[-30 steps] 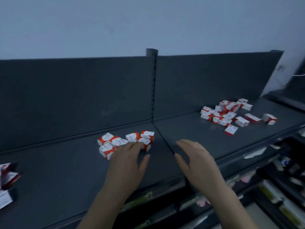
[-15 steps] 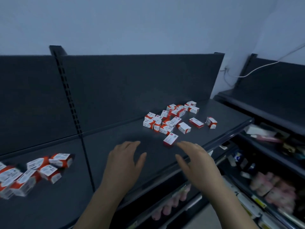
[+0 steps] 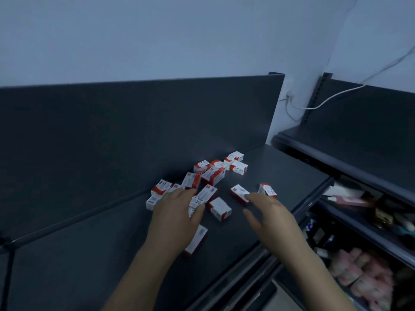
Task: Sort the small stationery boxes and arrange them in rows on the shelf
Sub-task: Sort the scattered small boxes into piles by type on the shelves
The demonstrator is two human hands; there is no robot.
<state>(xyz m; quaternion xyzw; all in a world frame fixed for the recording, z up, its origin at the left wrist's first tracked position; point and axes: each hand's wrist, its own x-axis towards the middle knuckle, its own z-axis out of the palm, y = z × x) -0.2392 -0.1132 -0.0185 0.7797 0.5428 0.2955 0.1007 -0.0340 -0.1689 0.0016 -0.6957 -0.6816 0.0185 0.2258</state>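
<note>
Red-and-white boxes [image 3: 213, 176] lay in a loose, unsorted heap on the dark shelf [image 3: 89, 254], close to its back panel [image 3: 134, 131]. Left hand [image 3: 177, 218] was flat, fingers straight, resting on the heap's near edge. Right hand [image 3: 269, 217] was open, fingers spread, fingertips at one loose box [image 3: 239, 193]; contact unclear.
</note>
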